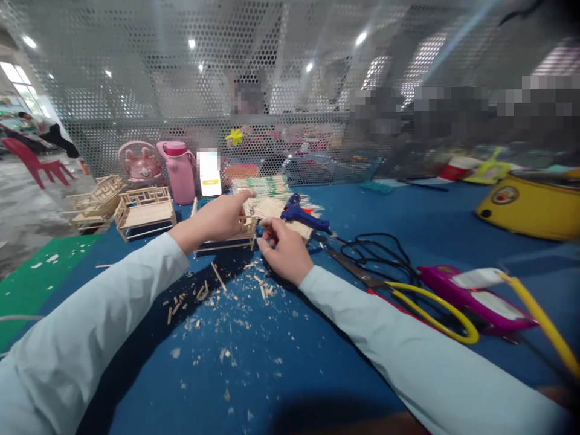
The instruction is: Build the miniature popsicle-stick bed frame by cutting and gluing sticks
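Observation:
My left hand (215, 219) reaches across the top of a small bench made of wooden sticks (222, 245), its fingers closed over the back and right end. Just right of that bench, my right hand (286, 249) has its fingers curled in a pinch near the bench's right corner. Whatever lies between those fingertips is too small or hidden to tell. Behind the right hand lies a blue glue gun (304, 216), beside stacked stick panels (272, 208). A finished-looking stick bench (147, 212) stands to the left.
More stick furniture (96, 202), a pink bottle (179, 172) and a lit phone (209, 174) stand along the mesh partition (294, 72). To the right lie yellow-handled scissors (435, 308), a black cable (385, 251), a magenta device (475, 296) and a yellow container (534, 205). Stick scraps (179, 305) litter the blue table.

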The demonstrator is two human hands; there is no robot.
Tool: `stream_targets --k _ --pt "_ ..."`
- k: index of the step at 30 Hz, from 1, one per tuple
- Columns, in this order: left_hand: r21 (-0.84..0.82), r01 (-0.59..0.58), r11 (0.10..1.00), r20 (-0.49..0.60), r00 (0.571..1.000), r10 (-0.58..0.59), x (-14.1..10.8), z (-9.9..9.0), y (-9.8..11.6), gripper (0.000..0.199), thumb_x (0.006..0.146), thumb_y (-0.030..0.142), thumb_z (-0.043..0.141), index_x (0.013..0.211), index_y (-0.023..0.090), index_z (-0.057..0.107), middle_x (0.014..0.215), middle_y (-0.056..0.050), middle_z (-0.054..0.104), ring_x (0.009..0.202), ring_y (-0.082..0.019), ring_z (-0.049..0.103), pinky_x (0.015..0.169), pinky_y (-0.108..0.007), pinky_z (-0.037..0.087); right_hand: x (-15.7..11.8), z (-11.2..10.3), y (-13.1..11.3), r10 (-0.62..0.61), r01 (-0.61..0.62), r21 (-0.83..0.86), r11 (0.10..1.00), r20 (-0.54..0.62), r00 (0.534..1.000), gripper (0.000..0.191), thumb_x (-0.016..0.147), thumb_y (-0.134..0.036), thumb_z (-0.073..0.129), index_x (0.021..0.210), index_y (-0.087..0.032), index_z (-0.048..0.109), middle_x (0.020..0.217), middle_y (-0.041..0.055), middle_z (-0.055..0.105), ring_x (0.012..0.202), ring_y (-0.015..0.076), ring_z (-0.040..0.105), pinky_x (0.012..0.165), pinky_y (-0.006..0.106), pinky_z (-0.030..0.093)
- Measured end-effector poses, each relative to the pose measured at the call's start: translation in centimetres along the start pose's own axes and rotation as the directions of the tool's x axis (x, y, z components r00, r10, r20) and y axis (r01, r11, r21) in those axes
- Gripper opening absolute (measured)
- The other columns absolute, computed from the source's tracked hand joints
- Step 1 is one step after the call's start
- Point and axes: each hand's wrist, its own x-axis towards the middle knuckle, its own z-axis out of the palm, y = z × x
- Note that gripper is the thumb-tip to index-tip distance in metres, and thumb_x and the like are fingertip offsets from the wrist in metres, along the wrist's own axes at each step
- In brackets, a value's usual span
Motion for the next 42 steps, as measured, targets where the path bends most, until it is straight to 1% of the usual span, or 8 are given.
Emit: stream_targets --k 5,15,20,23,25,29,32,42 --pt "-0.040 -0.004 0.999 -0.029 1.000 0.003 -0.1 0.0 0.1 0.060 0.068 0.015 0.052 0.126 0.013 0.036 0.079 -0.006 0.064 0.068 -0.016 0.058 0.059 -0.024 0.040 -0.1 0.3 0.0 0.029 -0.029 0.012 1.000 0.038 0.999 0.023 0.069 -0.019 0.051 0.092 -0.019 0.051 0.066 -0.0017 0.055 0.056 0.0111 0.047 0.057 0.023 0.037" --pt "-0.127 0.020 0.992 -0.044 0.999 -0.025 -0.1 0.4 0.3 0.055 0.068 0.012 0.049 0.122 0.013 0.040 0.075 -0.004 0.063 0.065 -0.014 0.056 0.058 -0.023 0.039 0.3 0.7 -0.1 0.037 -0.038 0.054 0.998 0.022 0.999 0.015 0.073 -0.026 0.052 0.087 -0.019 0.054 0.062 -0.0028 0.053 0.053 0.0105 0.046 0.054 0.023 0.035" --pt "-0.093 0.010 0.996 0.045 0.999 -0.006 -0.3 -1.0 -0.2 0.061 0.065 0.019 0.057 0.124 0.015 0.040 0.089 -0.008 0.064 0.074 -0.016 0.058 0.063 -0.024 0.041 0.6 1.0 0.1 0.058 -0.058 0.082 0.995 0.004 0.998 0.014 0.072 -0.023 0.053 0.086 -0.018 0.054 0.063 -0.0020 0.054 0.054 0.0110 0.047 0.056 0.023 0.036" --pt "-0.054 0.052 0.997 0.140 0.989 -0.044 -0.8 -2.1 -0.6 0.067 0.059 0.022 0.064 0.122 0.016 0.042 0.101 -0.009 0.062 0.083 -0.018 0.058 0.069 -0.026 0.043 0.6 1.1 0.2 0.066 -0.066 0.097 0.993 -0.003 0.998 0.016 0.072 -0.021 0.053 0.087 -0.018 0.054 0.065 -0.0017 0.054 0.055 0.0113 0.047 0.056 0.023 0.037" --pt "-0.016 0.074 0.997 0.171 0.983 -0.070 -1.1 -2.5 -0.6 0.065 0.058 0.026 0.066 0.119 0.015 0.045 0.101 -0.010 0.062 0.084 -0.020 0.059 0.070 -0.028 0.043 0.6 1.2 0.1 0.070 -0.069 0.092 0.993 -0.001 0.998 0.015 0.072 -0.021 0.052 0.086 -0.018 0.054 0.065 -0.0015 0.054 0.056 0.0115 0.047 0.056 0.023 0.037" --pt "0.043 0.038 0.998 0.113 0.993 -0.043 -1.3 -2.0 -0.1 0.052 0.064 0.030 0.062 0.113 0.016 0.051 0.093 -0.009 0.065 0.078 -0.019 0.059 0.066 -0.028 0.043 0.6 1.2 0.0 0.068 -0.068 0.070 0.995 0.009 0.998 0.013 0.073 -0.022 0.052 0.086 -0.019 0.055 0.066 -0.0004 0.056 0.058 0.0125 0.049 0.058 0.024 0.038" --pt "0.032 0.034 0.999 0.054 0.998 -0.035 -1.0 -1.3 0.3 0.046 0.068 0.026 0.059 0.112 0.017 0.052 0.087 -0.008 0.066 0.075 -0.018 0.059 0.064 -0.026 0.042 0.6 1.3 0.0 0.074 -0.075 0.062 0.995 0.023 0.997 0.015 0.074 -0.022 0.051 0.089 -0.019 0.054 0.067 0.0001 0.057 0.060 0.0132 0.051 0.059 0.024 0.038" --pt "-0.073 0.126 0.989 0.056 0.991 -0.122 -0.7 -1.3 0.9 0.046 0.069 0.016 0.054 0.116 0.015 0.049 0.081 -0.005 0.065 0.073 -0.016 0.059 0.064 -0.025 0.041 0.7 1.3 -0.5 0.083 -0.086 0.041 0.995 0.067 0.994 0.018 0.076 -0.022 0.049 0.093 -0.018 0.053 0.069 0.0007 0.058 0.058 0.0126 0.050 0.058 0.023 0.036"
